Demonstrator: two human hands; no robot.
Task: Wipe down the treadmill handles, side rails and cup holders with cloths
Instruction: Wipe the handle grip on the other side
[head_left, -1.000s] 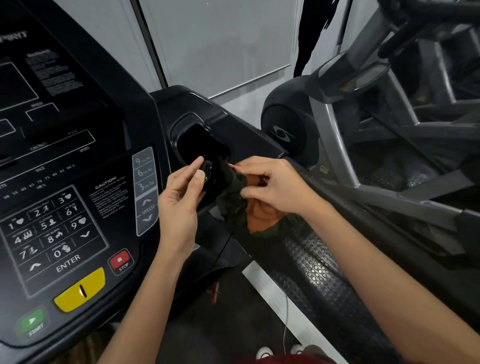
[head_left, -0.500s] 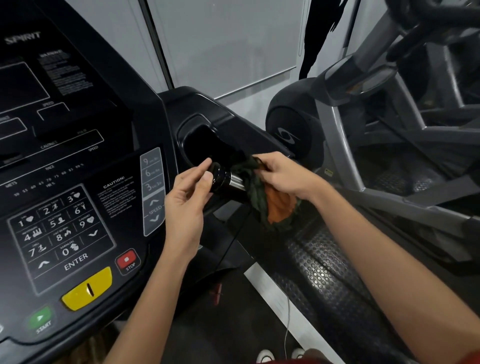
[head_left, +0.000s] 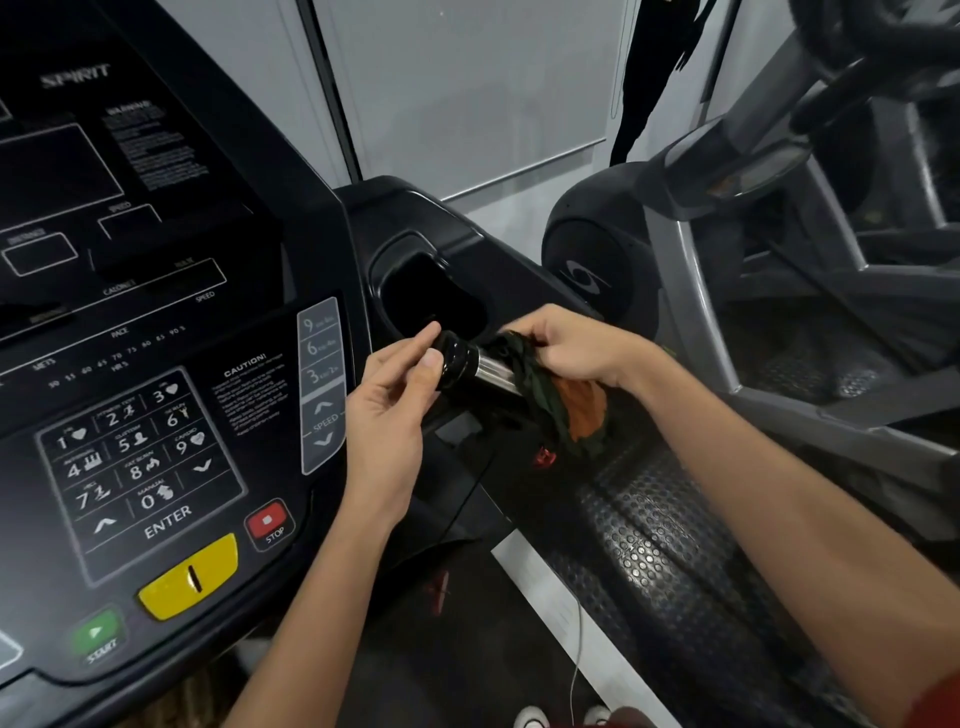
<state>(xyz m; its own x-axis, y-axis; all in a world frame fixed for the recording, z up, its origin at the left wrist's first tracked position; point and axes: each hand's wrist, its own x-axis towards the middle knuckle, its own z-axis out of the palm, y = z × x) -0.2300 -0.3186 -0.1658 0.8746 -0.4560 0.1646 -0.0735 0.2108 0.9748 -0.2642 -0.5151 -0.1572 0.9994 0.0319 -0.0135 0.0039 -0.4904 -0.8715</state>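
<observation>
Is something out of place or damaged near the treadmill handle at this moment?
Nothing looks spilled or broken. Only a small red clip seems to hang loose below the handle, beside the cloth; it is too blurred to identify.

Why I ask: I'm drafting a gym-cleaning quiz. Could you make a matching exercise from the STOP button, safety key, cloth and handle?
Things:
1 STOP button
2 safety key
3 cloth
4 handle

States:
a gripped by the right hand
b yellow
c end pinched by the left hand
d red

Pairs: 1-d, 2-b, 3-a, 4-c
</observation>
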